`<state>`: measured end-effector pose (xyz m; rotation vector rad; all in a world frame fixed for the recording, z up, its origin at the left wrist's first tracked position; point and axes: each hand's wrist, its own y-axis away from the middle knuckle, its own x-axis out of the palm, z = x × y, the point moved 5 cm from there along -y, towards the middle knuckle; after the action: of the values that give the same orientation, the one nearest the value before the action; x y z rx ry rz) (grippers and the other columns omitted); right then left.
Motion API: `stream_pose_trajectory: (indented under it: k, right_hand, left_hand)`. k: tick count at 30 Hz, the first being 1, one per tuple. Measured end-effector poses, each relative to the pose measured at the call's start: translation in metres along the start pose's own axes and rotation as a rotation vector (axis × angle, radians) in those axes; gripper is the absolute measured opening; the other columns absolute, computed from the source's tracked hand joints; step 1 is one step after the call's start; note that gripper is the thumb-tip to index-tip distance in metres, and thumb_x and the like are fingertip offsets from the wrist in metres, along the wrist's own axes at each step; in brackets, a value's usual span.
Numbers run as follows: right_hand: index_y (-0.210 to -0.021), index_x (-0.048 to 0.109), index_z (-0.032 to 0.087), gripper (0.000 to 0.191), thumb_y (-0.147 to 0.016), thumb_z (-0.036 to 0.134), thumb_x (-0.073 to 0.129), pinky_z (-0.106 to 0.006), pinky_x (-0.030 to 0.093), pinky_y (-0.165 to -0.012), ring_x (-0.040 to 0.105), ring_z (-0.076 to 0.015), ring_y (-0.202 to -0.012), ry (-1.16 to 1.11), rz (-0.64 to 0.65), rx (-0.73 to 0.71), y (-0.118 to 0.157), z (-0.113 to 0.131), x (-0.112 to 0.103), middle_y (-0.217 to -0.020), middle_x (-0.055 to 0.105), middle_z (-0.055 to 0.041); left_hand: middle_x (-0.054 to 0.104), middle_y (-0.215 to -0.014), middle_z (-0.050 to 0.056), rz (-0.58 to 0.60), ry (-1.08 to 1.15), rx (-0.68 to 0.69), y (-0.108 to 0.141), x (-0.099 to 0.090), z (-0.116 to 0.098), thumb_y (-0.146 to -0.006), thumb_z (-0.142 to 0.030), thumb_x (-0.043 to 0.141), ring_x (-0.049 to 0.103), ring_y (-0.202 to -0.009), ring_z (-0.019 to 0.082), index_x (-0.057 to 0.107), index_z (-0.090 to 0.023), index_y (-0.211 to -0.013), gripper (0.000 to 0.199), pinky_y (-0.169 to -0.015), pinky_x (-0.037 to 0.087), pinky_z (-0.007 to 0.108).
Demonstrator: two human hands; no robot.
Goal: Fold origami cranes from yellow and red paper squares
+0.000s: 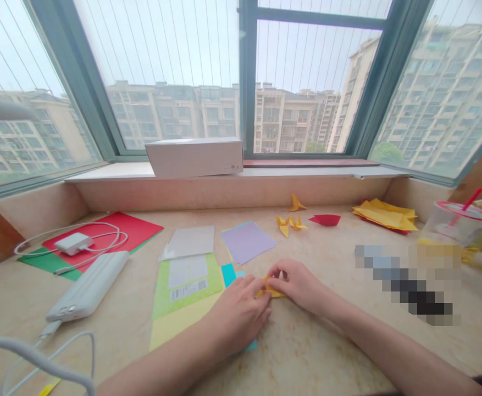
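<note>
A small folded piece of yellow paper (278, 294) lies on the stone counter between my hands, mostly covered by fingers. My left hand (244, 311) presses on its left side, fingers closed over the edge. With thumb and forefinger, my right hand (292, 280) pinches the paper's right part. Under and beside my left hand lie a blue sheet (227, 274) and a pale yellow sheet (175, 327). Beyond my hands stand yellow folded paper figures (290, 224), and a red folded paper piece (325, 220) lies to their right.
Purple paper (249, 242) and a green patterned packet (158, 291) lie left of centre. A white power bank (88, 286) and a charger (73, 243) with cables occupy the left. On the right are yellow folded papers (384, 214) and a plastic cup (455, 225). A white box (195, 158) rests on the sill.
</note>
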<state>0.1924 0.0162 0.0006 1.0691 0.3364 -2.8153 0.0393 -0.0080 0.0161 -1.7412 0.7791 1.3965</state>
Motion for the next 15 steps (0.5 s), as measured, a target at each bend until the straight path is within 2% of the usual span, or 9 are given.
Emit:
stream_pose_trajectory:
  k: [6, 11, 15]
  right_hand:
    - [-0.081, 0.072, 0.018, 0.006, -0.082, 0.022, 0.068, -0.029, 0.045, -0.069, 0.062, -0.0177, -0.073, 0.052, 0.041, 0.041, -0.003, -0.007, 0.002, -0.079, 0.071, -0.0025]
    - [-0.077, 0.072, 0.020, 0.009, -0.084, 0.023, 0.067, -0.032, 0.047, -0.075, 0.063, -0.0196, -0.078, 0.098, 0.021, -0.019, -0.004, -0.015, 0.003, -0.082, 0.073, -0.0029]
    - [-0.079, 0.075, 0.023, 0.015, -0.088, 0.024, 0.063, -0.036, 0.046, -0.079, 0.065, -0.0219, -0.083, 0.211, 0.029, -0.118, -0.004, -0.014, 0.002, -0.083, 0.074, -0.0037]
  left_hand:
    - [0.066, -0.108, 0.012, 0.011, 0.055, 0.056, 0.000, 0.005, -0.005, -0.096, -0.026, 0.051, 0.061, -0.102, 0.024, 0.063, -0.013, -0.108, 0.021, -0.091, 0.052, 0.038]
    - [0.067, -0.103, 0.012, -0.039, 0.023, 0.117, 0.002, 0.005, -0.007, -0.097, -0.028, 0.053, 0.062, -0.103, 0.025, 0.063, -0.014, -0.105, 0.019, -0.092, 0.051, 0.037]
    - [0.068, -0.099, 0.012, -0.027, -0.011, 0.130, 0.002, 0.004, -0.009, -0.095, -0.029, 0.056, 0.063, -0.099, 0.027, 0.062, -0.013, -0.103, 0.019, -0.087, 0.052, 0.040]
